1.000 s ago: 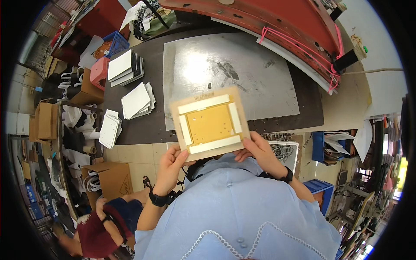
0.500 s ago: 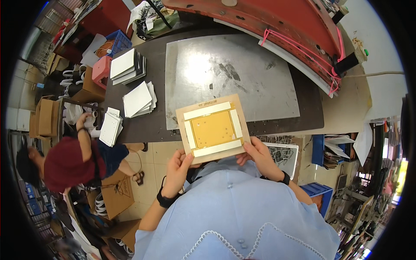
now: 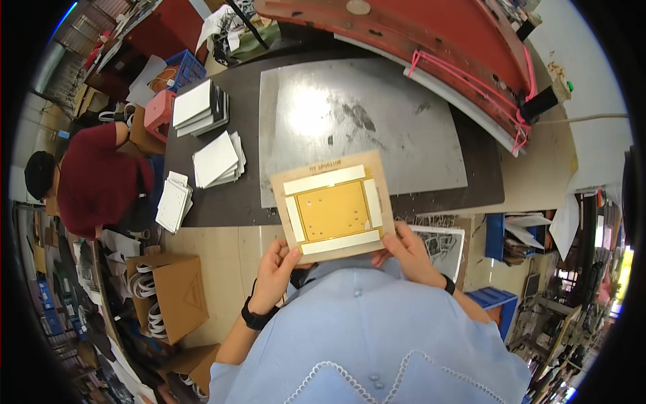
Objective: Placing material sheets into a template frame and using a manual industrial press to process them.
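Both the left hand point(image 3: 274, 268) and right hand point(image 3: 408, 251) pinch the square brown cardboard die board with yellow centre point(image 3: 334, 205) at mid-frame, not yet laid on the grey metal plate point(image 3: 350, 114) above

Pale blue shirt (black wristbands)

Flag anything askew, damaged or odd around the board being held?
Nothing looks damaged. The brown board, framed with pale tape strips, is held flat between the left hand and right hand, slightly rotated. The metal plate shows dark smudges. White card stacks on the left sit fanned, not squared.
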A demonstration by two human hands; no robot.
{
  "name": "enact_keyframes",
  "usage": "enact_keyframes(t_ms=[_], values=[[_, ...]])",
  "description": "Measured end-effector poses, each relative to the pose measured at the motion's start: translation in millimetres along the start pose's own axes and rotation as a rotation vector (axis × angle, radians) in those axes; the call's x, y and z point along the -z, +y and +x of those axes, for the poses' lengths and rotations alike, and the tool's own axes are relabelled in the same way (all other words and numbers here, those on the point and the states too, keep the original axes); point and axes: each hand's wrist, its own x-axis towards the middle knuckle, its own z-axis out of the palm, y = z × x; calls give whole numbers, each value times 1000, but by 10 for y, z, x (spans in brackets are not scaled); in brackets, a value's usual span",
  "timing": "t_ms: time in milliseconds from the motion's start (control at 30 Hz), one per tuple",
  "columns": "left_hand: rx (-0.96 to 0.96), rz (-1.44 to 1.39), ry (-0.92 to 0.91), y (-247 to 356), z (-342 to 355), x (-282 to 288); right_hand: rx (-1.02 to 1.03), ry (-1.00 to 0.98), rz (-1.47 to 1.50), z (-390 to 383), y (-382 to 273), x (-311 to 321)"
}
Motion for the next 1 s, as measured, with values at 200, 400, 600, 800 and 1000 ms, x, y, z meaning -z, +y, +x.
enact_keyframes(t_ms=[200, 400, 600, 800, 1000], values=[[3, 8, -16, 15, 78, 11, 25, 27, 5, -66, -31, -53], [81, 15, -34, 162, 150, 15, -30, 32, -17, 81, -26, 69], [-197, -28, 120, 1040, 402, -282, 213, 219, -21, 270, -657, -46], [-365, -35, -32, 1489, 897, -259, 538, 147, -42, 607, -1229, 34], [-452, 123, -105, 1728, 1248, -376, 623, 192, -175, 800, -1554, 201]])
